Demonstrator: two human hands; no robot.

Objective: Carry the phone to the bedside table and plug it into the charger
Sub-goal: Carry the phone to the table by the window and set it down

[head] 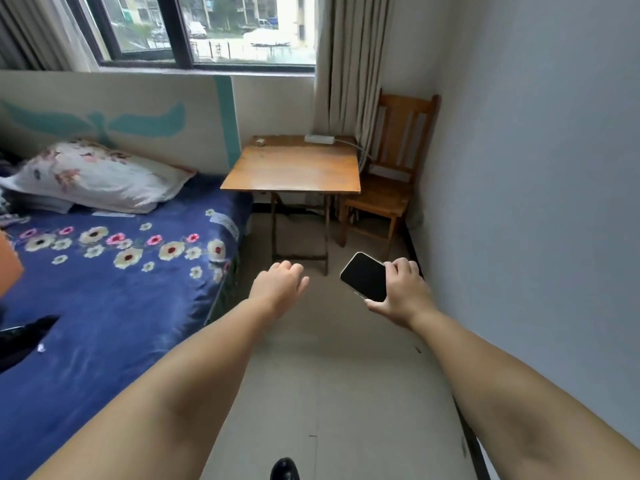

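My right hand [403, 292] grips a phone [364, 276] with a dark screen and pale edge, held screen up above the floor, right of centre. My left hand [281, 284] is stretched forward beside it, fingers loosely curled, holding nothing. Ahead stands the wooden bedside table [294, 168] between the bed and a chair. On its far edge lies a white power strip [320, 138] with a pale cable [351, 144] running off to the right. A small whitish object [259, 142] sits at the table's far left corner; I cannot tell what it is.
A bed [104, 289] with a blue flowered sheet and a pillow [100, 176] fills the left. A wooden chair [391, 174] stands in the right corner against the wall [536, 168]. A strip of tiled floor [332, 375] runs toward the table. Curtains and a window are behind.
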